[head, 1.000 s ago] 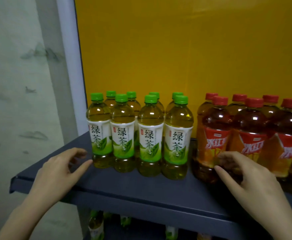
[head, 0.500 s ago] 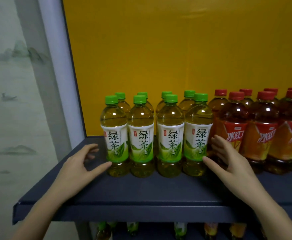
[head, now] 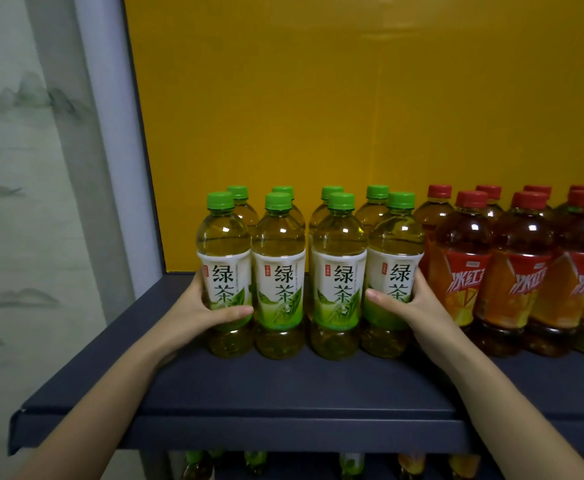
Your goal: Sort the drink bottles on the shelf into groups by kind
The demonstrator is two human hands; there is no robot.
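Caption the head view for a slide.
Left hand and right hand grip opposite ends of the green-tea row beside red-capped bottles.

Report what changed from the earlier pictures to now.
The left hand closed in from beside the row and grips the leftmost front green tea bottle. The right hand left the red tea bottles, moved left and grips the rightmost front green tea bottle. All bottles stayed in their groups.

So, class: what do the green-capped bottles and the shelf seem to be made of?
Green-capped bottles: clear glossy plastic, judging by highlights and visible liquid. Shelf: dark blue matte surface, perhaps painted metal or board; unclear which.
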